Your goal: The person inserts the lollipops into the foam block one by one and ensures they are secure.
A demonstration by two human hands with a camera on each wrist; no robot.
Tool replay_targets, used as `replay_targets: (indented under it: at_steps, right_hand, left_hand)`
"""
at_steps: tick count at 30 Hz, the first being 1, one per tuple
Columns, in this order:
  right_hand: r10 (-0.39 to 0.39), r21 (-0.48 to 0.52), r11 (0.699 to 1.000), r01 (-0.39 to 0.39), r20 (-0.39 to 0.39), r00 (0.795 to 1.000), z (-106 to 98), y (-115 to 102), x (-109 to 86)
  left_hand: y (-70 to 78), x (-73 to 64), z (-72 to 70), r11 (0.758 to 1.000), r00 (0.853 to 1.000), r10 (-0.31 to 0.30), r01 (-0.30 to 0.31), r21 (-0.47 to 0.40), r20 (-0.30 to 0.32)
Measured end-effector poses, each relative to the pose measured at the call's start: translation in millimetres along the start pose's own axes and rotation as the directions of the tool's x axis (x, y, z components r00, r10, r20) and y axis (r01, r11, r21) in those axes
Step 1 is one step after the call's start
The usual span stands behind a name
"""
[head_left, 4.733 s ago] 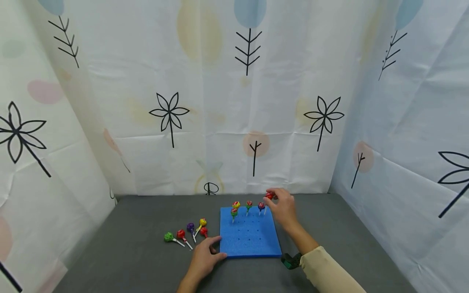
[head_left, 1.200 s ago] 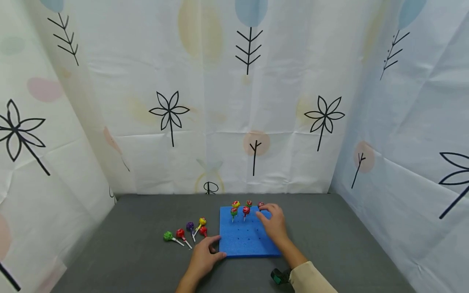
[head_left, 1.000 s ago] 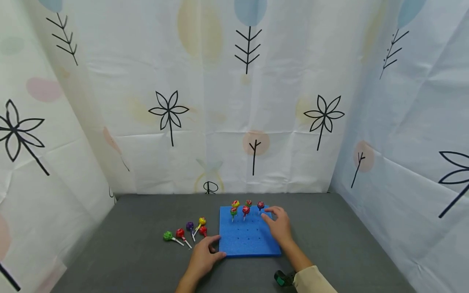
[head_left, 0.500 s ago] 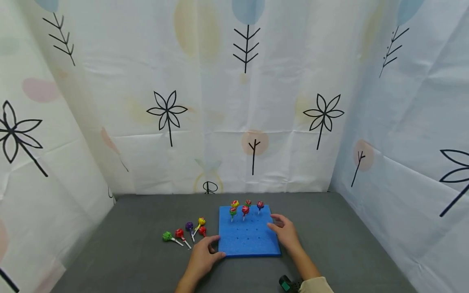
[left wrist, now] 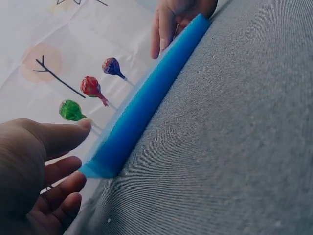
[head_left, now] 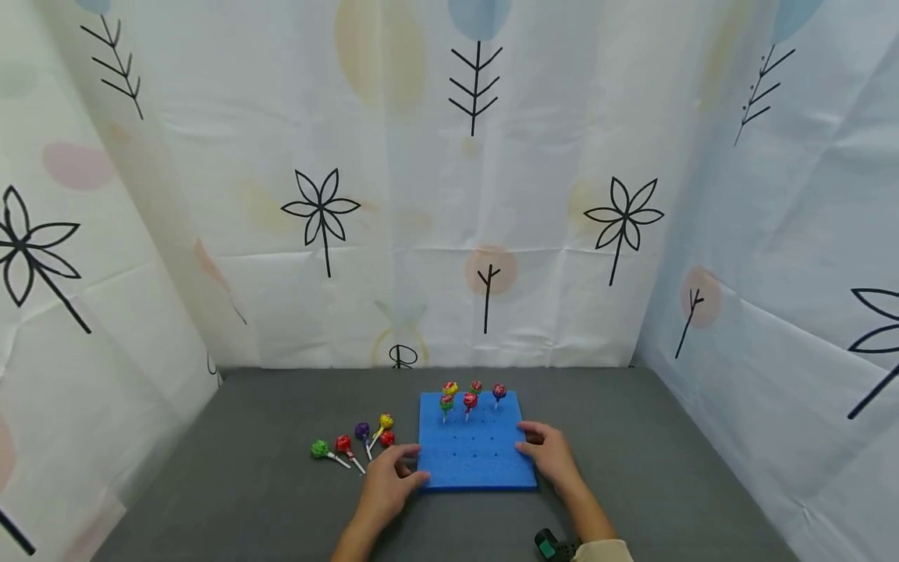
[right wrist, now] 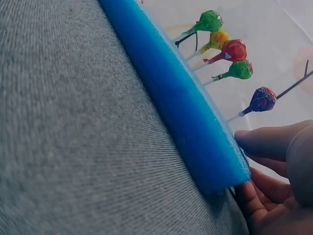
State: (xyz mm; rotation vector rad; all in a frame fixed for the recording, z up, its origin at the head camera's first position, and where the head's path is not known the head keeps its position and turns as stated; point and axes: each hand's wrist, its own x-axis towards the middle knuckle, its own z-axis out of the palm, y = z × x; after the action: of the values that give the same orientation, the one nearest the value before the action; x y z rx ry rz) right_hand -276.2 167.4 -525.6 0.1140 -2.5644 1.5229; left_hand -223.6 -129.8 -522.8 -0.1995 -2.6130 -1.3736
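A blue foam board (head_left: 477, 472) with rows of small holes lies on the table. Several wrapped lollipops stand upright near its back edge, among them a red lollipop (head_left: 470, 400), a green one (head_left: 445, 403) and a dark purple one (head_left: 499, 392). My left hand (head_left: 385, 480) is at the board's left edge, thumb and index finger spread along it. On the opposite side, my right hand (head_left: 555, 457) touches the right edge with relaxed fingers. In the right wrist view its thumb (right wrist: 264, 142) lies by the board's top edge. Neither hand holds a lollipop.
Left of the board, several loose lollipops lie on the grey table (head_left: 267, 499), including a green lollipop (head_left: 320, 449) and a purple lollipop (head_left: 361, 431). A black and green device (head_left: 551, 544) is by the right wrist. A patterned curtain (head_left: 393, 304) surrounds the table's back and sides.
The red lollipop that my right hand held at the back now stands in the board's second row. That hand has let go and drawn back to the right edge. My left hand stays put.
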Motion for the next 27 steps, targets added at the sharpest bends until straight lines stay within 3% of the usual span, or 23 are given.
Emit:
replay_targets:
  at_steps: [3,6,12,17,22,27]
  right_hand:
    - [-0.003,-0.016,1.000,0.003,0.001,1.000,0,1,-0.4]
    - [-0.010,-0.027,1.000,0.010,0.003,1.000,-1,2,-1.1]
    - [-0.024,-0.065,0.998,0.025,0.016,1.000,-1,3,-1.9]
    - [-0.040,-0.088,0.995,0.042,0.025,0.999,-1,4,-2.7]
    - [-0.058,-0.099,0.993,0.061,0.031,0.998,-3,3,-1.8]
    - [-0.066,-0.092,0.993,0.069,0.030,0.997,-4,3,-0.3]
  left_hand:
    - [1.1,1.6,-2.0,0.999,0.998,0.038,-0.038,-0.003,-0.042]
    - [0.3,5.8,-3.7,0.993,0.987,0.118,-0.117,0.011,-0.112]
    - [-1.2,20.2,-12.4,0.950,0.926,0.313,-0.303,0.078,-0.212]
    - [0.9,34.4,-20.2,0.920,0.899,0.390,-0.369,0.136,-0.200]
    - [1.5,50.7,-27.2,0.906,0.895,0.412,-0.384,0.177,-0.169]
    - [-5.2,66.7,-35.3,0.897,0.908,0.407,-0.376,0.232,-0.102]
